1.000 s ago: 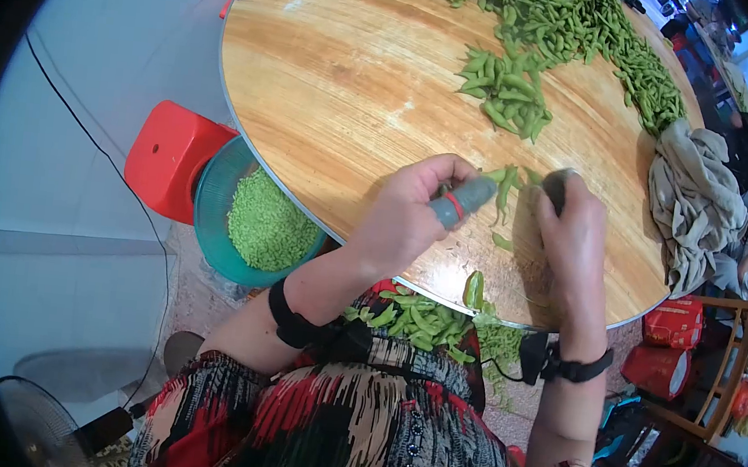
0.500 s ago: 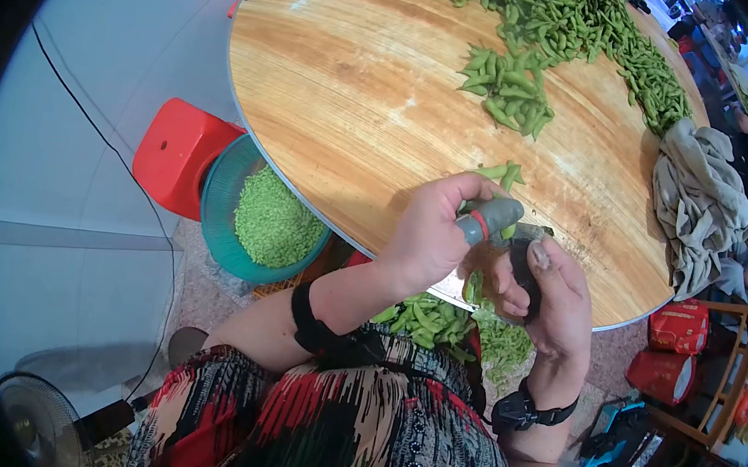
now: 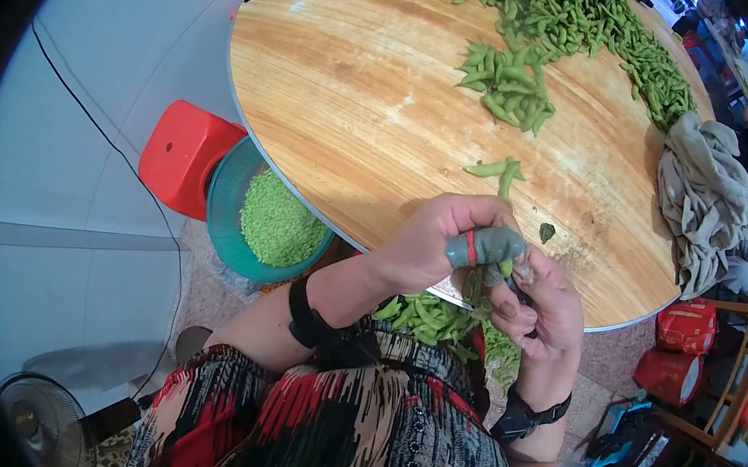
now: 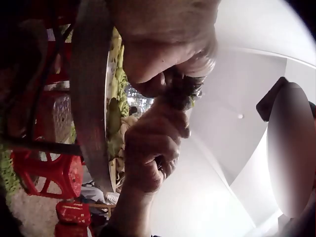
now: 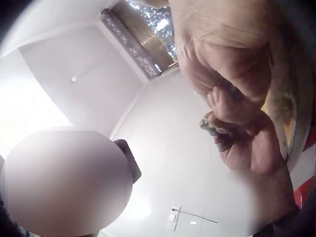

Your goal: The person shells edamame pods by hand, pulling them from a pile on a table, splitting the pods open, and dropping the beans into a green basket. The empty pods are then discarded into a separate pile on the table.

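Close over the table's near edge, my two hands meet at a green soybean pod [image 3: 506, 267]. My left hand [image 3: 422, 247] pinches it, its thumb wearing a grey cover [image 3: 492, 247] with a red band. From the other side, my right hand [image 3: 551, 314] holds the pod end with thumb and curled fingers. Most of the pod is hidden by fingers. Both wrist views show the hands touching, the left hand [image 4: 168, 49] and right hand [image 5: 229, 74] each nearest its own camera. Just beyond them, a few loose pods [image 3: 493, 168] lie on the round wooden table [image 3: 342, 95].
A small heap of pods [image 3: 514, 85] and a large pile [image 3: 583, 24] lie farther back. Shelled beans [image 3: 281, 220] fill a teal basin [image 3: 220, 219] beside a red stool [image 3: 179, 156]. More pods [image 3: 429, 318] sit at the lap. A crumpled cloth [image 3: 702, 193] lies at the right edge.
My right hand has come in from the table toward my body and now meets the left at the pod. A dark green scrap now shows on the table beyond the hands.
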`<state>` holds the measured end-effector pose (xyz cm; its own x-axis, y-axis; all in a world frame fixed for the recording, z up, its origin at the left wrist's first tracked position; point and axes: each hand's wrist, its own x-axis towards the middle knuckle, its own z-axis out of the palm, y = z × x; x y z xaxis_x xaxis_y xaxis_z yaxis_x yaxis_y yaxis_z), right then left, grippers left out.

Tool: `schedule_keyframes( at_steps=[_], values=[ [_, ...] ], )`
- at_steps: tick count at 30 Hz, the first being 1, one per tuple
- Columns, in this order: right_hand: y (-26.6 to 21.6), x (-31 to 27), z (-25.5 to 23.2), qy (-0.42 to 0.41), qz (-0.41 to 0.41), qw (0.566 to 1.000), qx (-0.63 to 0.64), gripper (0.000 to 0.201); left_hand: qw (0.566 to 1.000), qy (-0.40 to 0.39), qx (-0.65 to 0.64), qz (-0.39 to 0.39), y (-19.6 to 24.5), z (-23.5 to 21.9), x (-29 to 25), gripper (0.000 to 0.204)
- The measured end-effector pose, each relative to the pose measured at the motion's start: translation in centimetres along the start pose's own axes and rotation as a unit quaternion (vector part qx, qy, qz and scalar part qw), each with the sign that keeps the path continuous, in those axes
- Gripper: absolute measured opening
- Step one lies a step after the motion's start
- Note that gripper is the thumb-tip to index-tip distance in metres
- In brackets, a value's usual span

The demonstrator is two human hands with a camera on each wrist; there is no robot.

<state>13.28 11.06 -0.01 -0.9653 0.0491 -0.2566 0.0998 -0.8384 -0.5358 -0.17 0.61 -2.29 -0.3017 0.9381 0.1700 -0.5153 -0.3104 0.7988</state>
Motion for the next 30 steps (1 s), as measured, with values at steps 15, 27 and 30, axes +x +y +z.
schedule_keyframes(
  at_steps=[15,27,30],
  values=[
    [-1.1,0.4,0.8,0.201,-0.073,0.933,-0.289,0.008,0.955,0.129,0.267,0.025,0.6,1.4,0.4,0.025],
    [-2.4,1.9,0.6,0.226,-0.195,0.771,-0.562,0.012,0.889,0.085,0.448,-0.045,1.6,0.9,0.5,0.043],
    [-2.9,2.1,0.1,0.196,-0.142,0.815,-0.527,0.012,0.908,0.072,0.413,-0.003,2.2,0.7,0.7,0.046]
  ],
)
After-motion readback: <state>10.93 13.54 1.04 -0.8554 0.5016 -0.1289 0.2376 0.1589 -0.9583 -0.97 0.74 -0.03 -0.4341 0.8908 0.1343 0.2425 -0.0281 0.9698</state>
